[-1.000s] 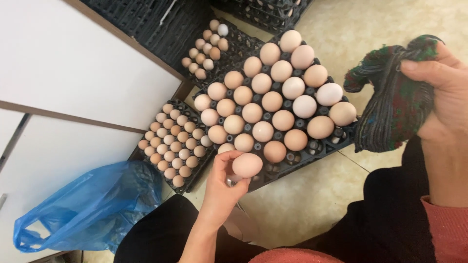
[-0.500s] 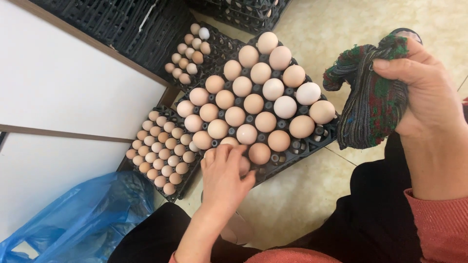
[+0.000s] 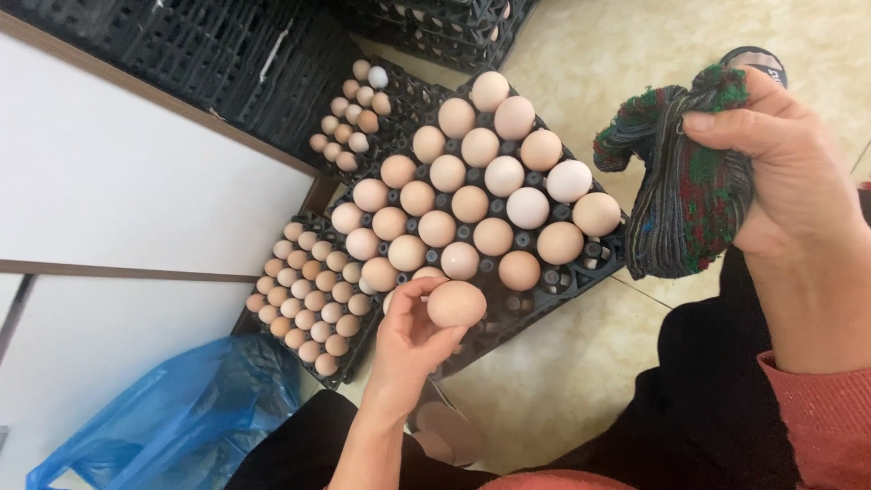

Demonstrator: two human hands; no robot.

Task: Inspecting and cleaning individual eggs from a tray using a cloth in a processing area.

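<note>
My left hand (image 3: 410,338) holds a light brown egg (image 3: 455,304) in its fingertips, just above the near edge of a black egg tray (image 3: 570,278) filled with several brown and pale eggs. My right hand (image 3: 782,168) is raised at the right and grips a dark striped knitted cloth (image 3: 682,186) with red and green threads. The cloth hangs beside the tray's right corner without touching the eggs.
A lower black tray (image 3: 313,299) of smaller eggs lies at the left, and another tray (image 3: 358,116) behind it. Stacked empty black trays (image 3: 218,54) line the back. A white cabinet (image 3: 118,191) stands left, a blue plastic bag (image 3: 172,426) below it. The floor is beige tile (image 3: 562,372).
My left hand dipped to the tray's near edge and came back up holding an egg in its fingertips. The right hand with the cloth stayed raised.
</note>
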